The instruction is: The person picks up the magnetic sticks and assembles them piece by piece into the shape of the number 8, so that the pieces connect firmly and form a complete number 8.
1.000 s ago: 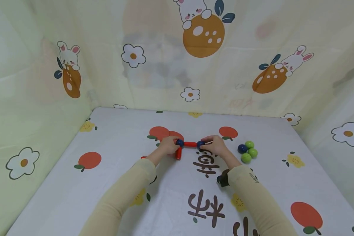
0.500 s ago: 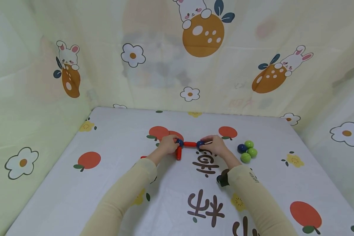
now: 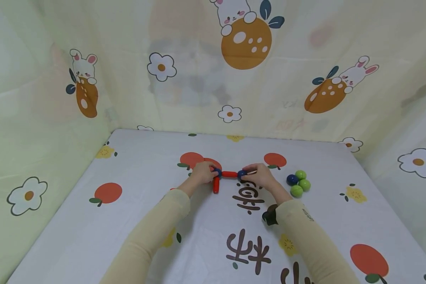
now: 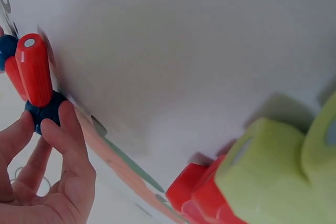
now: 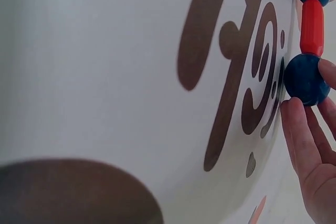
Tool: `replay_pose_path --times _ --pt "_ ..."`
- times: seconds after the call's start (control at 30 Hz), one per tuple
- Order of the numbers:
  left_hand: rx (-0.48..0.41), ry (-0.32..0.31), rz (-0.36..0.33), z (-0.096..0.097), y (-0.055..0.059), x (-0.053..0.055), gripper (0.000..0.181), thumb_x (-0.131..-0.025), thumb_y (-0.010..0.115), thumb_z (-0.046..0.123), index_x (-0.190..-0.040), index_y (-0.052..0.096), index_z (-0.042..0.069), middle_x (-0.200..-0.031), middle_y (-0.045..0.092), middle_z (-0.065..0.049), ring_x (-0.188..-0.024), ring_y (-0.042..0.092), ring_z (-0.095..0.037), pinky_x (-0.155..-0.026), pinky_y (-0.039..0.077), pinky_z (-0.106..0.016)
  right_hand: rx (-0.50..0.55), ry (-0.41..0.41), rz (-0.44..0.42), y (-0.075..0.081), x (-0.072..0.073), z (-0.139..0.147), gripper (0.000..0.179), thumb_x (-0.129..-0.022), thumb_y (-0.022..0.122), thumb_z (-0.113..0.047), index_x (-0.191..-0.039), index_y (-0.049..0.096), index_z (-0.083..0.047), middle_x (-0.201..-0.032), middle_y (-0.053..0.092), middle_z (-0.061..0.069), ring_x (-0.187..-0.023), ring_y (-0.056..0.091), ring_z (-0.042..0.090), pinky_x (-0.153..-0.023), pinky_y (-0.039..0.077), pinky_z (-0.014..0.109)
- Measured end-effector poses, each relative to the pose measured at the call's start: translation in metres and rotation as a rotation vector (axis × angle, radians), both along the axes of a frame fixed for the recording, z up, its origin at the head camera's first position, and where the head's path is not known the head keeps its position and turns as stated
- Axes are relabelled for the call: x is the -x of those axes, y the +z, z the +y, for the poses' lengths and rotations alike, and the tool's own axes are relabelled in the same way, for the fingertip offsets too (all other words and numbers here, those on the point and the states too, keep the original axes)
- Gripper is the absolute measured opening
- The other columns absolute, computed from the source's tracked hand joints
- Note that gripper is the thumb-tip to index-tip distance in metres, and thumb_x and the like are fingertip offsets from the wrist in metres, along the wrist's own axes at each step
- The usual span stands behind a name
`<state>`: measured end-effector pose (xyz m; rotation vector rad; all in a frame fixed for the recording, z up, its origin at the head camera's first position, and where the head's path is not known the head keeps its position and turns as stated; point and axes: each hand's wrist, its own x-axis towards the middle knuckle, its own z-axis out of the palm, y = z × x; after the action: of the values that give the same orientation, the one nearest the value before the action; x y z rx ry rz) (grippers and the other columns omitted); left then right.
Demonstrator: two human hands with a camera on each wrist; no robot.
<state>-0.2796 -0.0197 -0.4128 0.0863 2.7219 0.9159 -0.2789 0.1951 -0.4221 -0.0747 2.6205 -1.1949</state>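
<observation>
Left hand [image 3: 201, 174] and right hand [image 3: 260, 176] each pinch a blue ball [image 5: 304, 80], red rod [image 3: 229, 174] between, well inside the counter's [image 3: 74, 236] far and side edges.

Left forearm [image 3: 147, 232] and right forearm [image 3: 310, 236] (both sleeved) angled up from the bottom edge, converging. Left hand [image 3: 200, 174] and right hand [image 3: 262, 177] faced each other just below centre, apart, each in a thumb-and-finger pinch. Wrist views: left lower left, right lower right.
</observation>
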Motion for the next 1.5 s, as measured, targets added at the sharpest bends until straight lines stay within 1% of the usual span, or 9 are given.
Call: replay_pose_path --times 0.07,0.17,0.33,0.57,0.9,1.0,1.2,1.33,1.5 --pt "0.020 -0.008 0.013 0.000 0.000 0.000 0.031 -0.089 0.060 0.021 -0.118 0.059 0.010 -0.076 0.055 -0.005 -0.059 0.049 -0.014 -0.053 0.038 -0.021 0.001 0.009 0.007 -0.001 -0.001 0.002 0.044 -0.084 0.066 -0.017 -0.123 0.055 -0.002 -0.119 0.055 0.019 -0.103 0.055 0.031 -0.084 0.047 0.038" --pt "0.038 -0.023 0.040 0.001 -0.001 0.001 0.030 -0.089 0.061 0.021 -0.116 0.060 0.009 -0.085 0.056 -0.006 -0.070 0.050 -0.016 -0.055 0.039 -0.021 -0.007 0.025 0.029 0.000 -0.003 0.005 0.047 -0.084 0.066 -0.017 -0.126 0.052 -0.002 -0.119 0.055 0.020 -0.105 0.055 0.032 -0.083 0.047 0.038" --pt "0.014 -0.024 0.067 0.001 0.000 0.002 0.028 -0.088 0.062 0.019 -0.113 0.064 0.006 -0.095 0.059 -0.008 -0.085 0.050 -0.019 -0.063 0.044 -0.024 -0.010 0.045 0.093 0.005 -0.009 0.015 0.048 -0.083 0.066 -0.017 -0.126 0.052 0.000 -0.116 0.057 0.020 -0.103 0.056 0.033 -0.078 0.049 0.038" --pt "0.010 -0.018 0.071 0.001 0.002 0.002 0.025 -0.087 0.062 0.018 -0.109 0.066 0.005 -0.095 0.061 -0.007 -0.082 0.052 -0.019 -0.064 0.045 -0.024 0.014 0.081 0.186 0.009 -0.017 0.038 0.045 -0.084 0.066 -0.014 -0.123 0.052 0.004 -0.114 0.057 0.024 -0.099 0.058 0.034 -0.080 0.049 0.040" --pt "0.053 -0.054 0.079 0.000 -0.001 0.004 0.029 -0.088 0.062 0.019 -0.115 0.063 0.009 -0.101 0.063 -0.006 -0.083 0.054 -0.018 -0.066 0.046 -0.023 -0.030 0.062 0.301 0.014 -0.031 0.065 0.046 -0.080 0.071 -0.019 -0.117 0.057 0.007 -0.115 0.058 0.023 -0.094 0.061 0.033 -0.076 0.050 0.035" --pt "0.077 -0.068 0.096 0.001 -0.001 0.005 0.027 -0.088 0.061 0.019 -0.114 0.065 0.009 -0.102 0.063 -0.005 -0.087 0.053 -0.018 -0.070 0.046 -0.025 -0.034 0.044 0.320 0.018 -0.036 0.073 0.045 -0.080 0.071 -0.018 -0.115 0.058 0.006 -0.115 0.058 0.023 -0.093 0.062 0.034 -0.075 0.050 0.034" --pt "0.115 -0.085 0.107 0.004 0.000 0.004 0.028 -0.089 0.060 0.020 -0.114 0.065 0.009 -0.103 0.064 -0.004 -0.088 0.053 -0.018 -0.069 0.046 -0.024 -0.097 -0.004 0.351 0.019 -0.047 0.089 0.044 -0.081 0.070 -0.022 -0.115 0.059 0.004 -0.112 0.059 0.022 -0.093 0.061 0.034 -0.082 0.045 0.046" --pt "0.130 -0.075 0.101 0.005 0.002 0.004 0.029 -0.089 0.061 0.021 -0.115 0.065 0.010 -0.103 0.064 -0.005 -0.085 0.052 -0.017 -0.064 0.044 -0.022 -0.103 -0.020 0.360 0.016 -0.052 0.099 0.042 -0.082 0.069 -0.019 -0.115 0.058 0.005 -0.110 0.060 0.023 -0.095 0.060 0.035 -0.084 0.043 0.049" --pt "0.117 -0.050 0.066 0.004 0.002 0.005 0.030 -0.088 0.062 0.021 -0.115 0.065 0.011 -0.099 0.062 -0.005 -0.085 0.050 -0.017 -0.062 0.041 -0.021 -0.119 -0.041 0.352 0.018 -0.060 0.109 0.042 -0.083 0.068 -0.019 -0.116 0.057 0.003 -0.109 0.060 0.023 -0.098 0.057 0.036 -0.083 0.044 0.047"
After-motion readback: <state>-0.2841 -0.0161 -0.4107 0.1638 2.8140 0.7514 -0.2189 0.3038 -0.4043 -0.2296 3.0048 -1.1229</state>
